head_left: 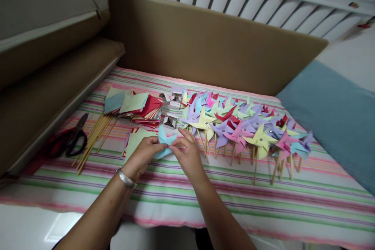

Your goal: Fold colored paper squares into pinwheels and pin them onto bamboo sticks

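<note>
Between my two hands is a light blue paper pinwheel [165,139], its points partly folded in toward the middle. My left hand [145,151], with a silver bangle at the wrist, pinches the paper from the left side. From the right, my right hand [187,151] has thumb and forefinger closed on the paper near its centre, the other fingers raised. Part of the paper is hidden behind the fingers. Just left of it lie loose pale green paper sheets [135,142]. A small open box [170,121] with dark little pieces stands right behind the paper.
Many finished pinwheels [234,125] on sticks spread to the right. Stacks of coloured paper [140,105] lie behind my left hand. Wooden sticks [93,140] and black-handled scissors [72,136] rest at left. A brown board [199,43] and cushions [58,62] border the striped cloth [234,203].
</note>
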